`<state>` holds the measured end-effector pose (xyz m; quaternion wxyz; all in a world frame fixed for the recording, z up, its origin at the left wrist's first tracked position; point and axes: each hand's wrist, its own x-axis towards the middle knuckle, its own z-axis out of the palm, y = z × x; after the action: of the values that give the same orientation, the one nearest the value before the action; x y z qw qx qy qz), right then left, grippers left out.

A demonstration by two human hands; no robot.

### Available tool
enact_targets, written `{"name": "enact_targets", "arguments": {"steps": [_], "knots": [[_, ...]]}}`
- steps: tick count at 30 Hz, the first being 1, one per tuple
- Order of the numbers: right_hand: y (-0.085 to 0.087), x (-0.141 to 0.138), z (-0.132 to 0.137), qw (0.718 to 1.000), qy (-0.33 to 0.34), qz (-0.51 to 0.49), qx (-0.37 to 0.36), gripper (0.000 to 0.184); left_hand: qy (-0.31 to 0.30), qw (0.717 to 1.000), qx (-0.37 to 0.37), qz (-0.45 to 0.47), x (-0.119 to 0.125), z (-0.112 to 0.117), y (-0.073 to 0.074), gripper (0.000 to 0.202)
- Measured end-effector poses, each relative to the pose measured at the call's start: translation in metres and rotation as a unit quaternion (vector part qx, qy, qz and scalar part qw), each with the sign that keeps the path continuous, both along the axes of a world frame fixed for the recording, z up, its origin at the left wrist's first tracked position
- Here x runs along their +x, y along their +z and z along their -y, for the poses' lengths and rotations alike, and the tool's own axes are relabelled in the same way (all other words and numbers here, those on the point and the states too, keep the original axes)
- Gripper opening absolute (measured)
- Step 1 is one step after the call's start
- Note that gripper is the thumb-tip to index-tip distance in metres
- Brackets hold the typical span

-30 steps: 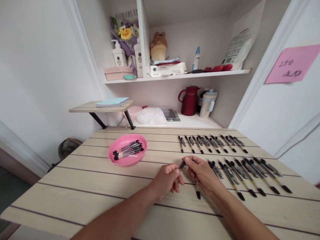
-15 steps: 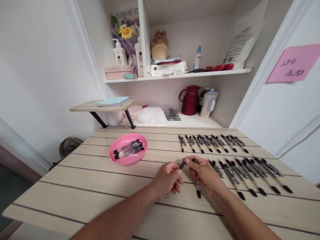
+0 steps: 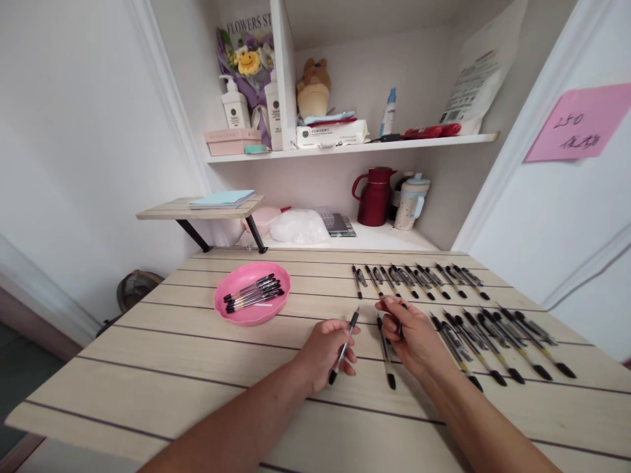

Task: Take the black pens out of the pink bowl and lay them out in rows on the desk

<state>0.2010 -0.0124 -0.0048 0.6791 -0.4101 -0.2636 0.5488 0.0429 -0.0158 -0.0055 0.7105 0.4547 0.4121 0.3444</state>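
My left hand [image 3: 329,351] grips an uncapped pen [image 3: 345,348] with a clear barrel. The pen slants with its tip up and its black end toward me. My right hand [image 3: 411,332] is closed around a small dark piece, seemingly a pen cap [image 3: 402,318], mostly hidden by the fingers. Just left of that hand, another uncapped pen [image 3: 386,355] lies on the table. To the right are a near row of pens [image 3: 493,348] and a far row of pens [image 3: 414,282], with loose caps beside them.
A pink scalloped bowl [image 3: 251,320] with several capped pens stands on the left of the slatted table [image 3: 197,381]. Behind it is a small raised stand [image 3: 167,210] with blue paper. A red jug [image 3: 375,197] and a cup [image 3: 410,203] stand at the back.
My hands have drawn apart. The pen in my left hand now shows bare-tipped and tilted upward, while my right hand has shifted slightly right with the dark piece.
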Motion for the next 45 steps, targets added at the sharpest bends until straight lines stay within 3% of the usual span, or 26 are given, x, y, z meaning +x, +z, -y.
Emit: {"name": "enact_targets", "arguments": {"steps": [4, 10, 16, 21, 26, 31, 36, 42, 45], "knots": [[0.001, 0.002, 0.000, 1.000, -0.011, -0.005, -0.024, 0.017, 0.038, 0.999, 0.008, -0.020, -0.003, -0.010, 0.005, 0.023], [0.003, 0.010, -0.001, 0.999, -0.022, -0.017, -0.023, 0.016, 0.075, 0.975, 0.103, -0.183, -0.004, -0.051, 0.011, 0.015], [0.003, 0.010, -0.001, 0.999, -0.025, 0.000, -0.033, 0.018, 0.094, 0.950, 0.140, -0.262, 0.022, -0.099, 0.011, 0.026], [0.008, 0.013, -0.007, 0.998, -0.030, 0.031, -0.043, 0.025, 0.098, 0.910, 0.174, -0.363, 0.038, -0.131, 0.008, 0.025], [0.024, 0.025, -0.032, 0.992, 0.017, 0.108, -0.057, 0.021, 0.099, 0.848, 0.221, -0.471, 0.025, -0.151, 0.006, 0.016], [0.039, 0.025, -0.061, 0.986, 0.062, 0.130, -0.083, 0.008, 0.117, 0.793, 0.241, -0.547, 0.014, -0.157, 0.004, 0.024], [0.038, 0.014, -0.079, 0.981, 0.093, 0.079, -0.154, 0.003, 0.122, 0.764, 0.273, -0.572, 0.012, -0.151, 0.004, 0.023], [0.033, 0.005, -0.096, 0.975, 0.126, 0.048, -0.174, 0.006, 0.122, 0.757, 0.361, -0.530, 0.018, -0.128, 0.012, 0.021], [0.033, -0.003, -0.102, 0.977, 0.125, 0.042, -0.169, 0.011, 0.097, 0.779, 0.398, -0.475, 0.029, -0.115, 0.015, 0.023]]}}
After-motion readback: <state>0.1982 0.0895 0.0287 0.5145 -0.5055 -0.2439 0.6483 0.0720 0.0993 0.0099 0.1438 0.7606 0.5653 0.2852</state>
